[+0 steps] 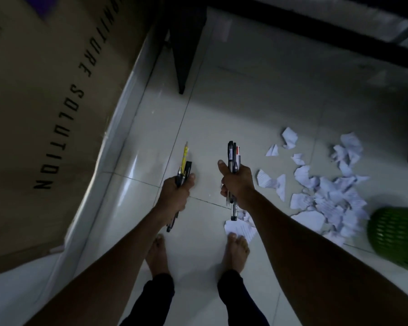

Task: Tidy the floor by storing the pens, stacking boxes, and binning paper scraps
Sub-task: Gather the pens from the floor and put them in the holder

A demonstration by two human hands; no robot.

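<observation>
Tiled floor (pixel 245 102), dim. Pen-storing step: left hand (pixel 174 191) fisted round small pen bunch (pixel 185 161), right hand (pixel 237 182) round larger pen bunch (pixel 233 154), both above the feet. Long axes run near-to-far, yellow pen's tip far. Next move needs a holder, none visible. Paper scraps (pixel 327 196) lie right, beside green basket (pixel 396 236).

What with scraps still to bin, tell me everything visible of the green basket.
The green basket shows only in part, cut off by the picture's right edge. It looks like plastic, its rounded wall a mesh of small holes. It sits on the tiled floor, right of the paper scraps, the nearest ones at its wall. Its inside is hidden.
</observation>
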